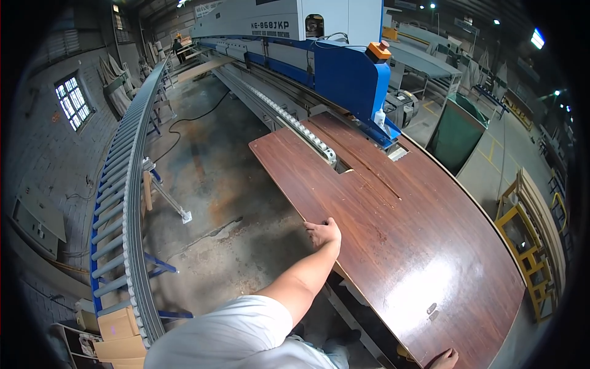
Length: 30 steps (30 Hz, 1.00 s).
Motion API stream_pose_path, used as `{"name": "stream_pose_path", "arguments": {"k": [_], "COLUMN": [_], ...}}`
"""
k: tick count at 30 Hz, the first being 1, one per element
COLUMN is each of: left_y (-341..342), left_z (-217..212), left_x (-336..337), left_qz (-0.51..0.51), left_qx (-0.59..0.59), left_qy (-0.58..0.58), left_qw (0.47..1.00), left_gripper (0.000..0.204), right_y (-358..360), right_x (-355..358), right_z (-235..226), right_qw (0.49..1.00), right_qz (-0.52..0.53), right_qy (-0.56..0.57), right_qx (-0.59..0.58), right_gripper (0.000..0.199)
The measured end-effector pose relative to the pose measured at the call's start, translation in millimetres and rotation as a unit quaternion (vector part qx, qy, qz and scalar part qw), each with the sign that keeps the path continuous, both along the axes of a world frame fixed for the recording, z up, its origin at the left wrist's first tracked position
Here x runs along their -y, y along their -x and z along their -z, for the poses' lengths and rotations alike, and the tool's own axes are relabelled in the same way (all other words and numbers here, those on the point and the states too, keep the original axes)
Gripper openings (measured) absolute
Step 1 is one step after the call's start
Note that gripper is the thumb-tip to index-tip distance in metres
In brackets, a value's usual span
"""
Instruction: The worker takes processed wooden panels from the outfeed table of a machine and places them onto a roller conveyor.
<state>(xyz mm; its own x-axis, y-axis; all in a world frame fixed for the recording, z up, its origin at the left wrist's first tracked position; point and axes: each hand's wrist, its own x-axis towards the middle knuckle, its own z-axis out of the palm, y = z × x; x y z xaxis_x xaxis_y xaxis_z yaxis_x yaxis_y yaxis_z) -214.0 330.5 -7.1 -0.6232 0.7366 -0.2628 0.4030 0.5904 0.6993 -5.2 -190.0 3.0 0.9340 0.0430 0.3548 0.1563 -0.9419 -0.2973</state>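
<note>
Steadying the board (405,246) seemed best with left hand (324,234) gripping its nine-o'clock edge, right hand (445,359), grip unclear, at five.

Left arm (295,289) extended, left hand (324,234) at the left edge of the bench (393,246), fingers (311,226) bent; right hand (447,359) partly visible at its near edge.

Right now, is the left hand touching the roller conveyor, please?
No, the left hand is at the edge of the brown tabletop, apart from the conveyor.
</note>
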Motion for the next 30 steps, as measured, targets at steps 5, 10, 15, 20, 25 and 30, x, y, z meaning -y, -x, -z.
{"name": "stream_pose_path", "arguments": {"k": [5,10,15,20,25,30], "left_y": [-1.0,-1.1,-0.6,-1.1,-0.4,0.8], "left_z": [-1.0,0.0,-1.2,-3.4,-3.0,-2.7], "left_x": [-0.8,-1.6,-1.1,0.5,0.9,0.1], "left_qz": [0.002,-0.001,-0.002,-0.001,-0.001,0.003], "left_qx": [0.000,0.002,-0.001,-0.001,-0.009,-0.007], "left_qy": [0.007,0.009,0.010,0.008,0.004,0.012], "left_qw": [1.000,1.000,1.000,1.000,1.000,1.000], "left_gripper": [0.080,0.080,0.080,0.079,0.078,0.079], "right_y": [-1.4,-2.0,-1.0,-2.4,-1.0,-0.4], "right_x": [1.6,2.3,1.2,3.6,3.0,2.0], "right_z": [2.3,3.3,1.1,3.9,2.6,1.8], "right_qw": [1.000,1.000,1.000,1.000,1.000,1.000], "right_qz": [0.001,0.004,0.007,0.003,0.007,0.008], "right_qy": [-0.001,0.003,0.005,0.007,0.001,0.002], "right_qx": [0.001,-0.001,-0.012,-0.001,-0.007,-0.010], "right_gripper": [0.030,0.031,0.033,0.033,0.032,0.032]}}
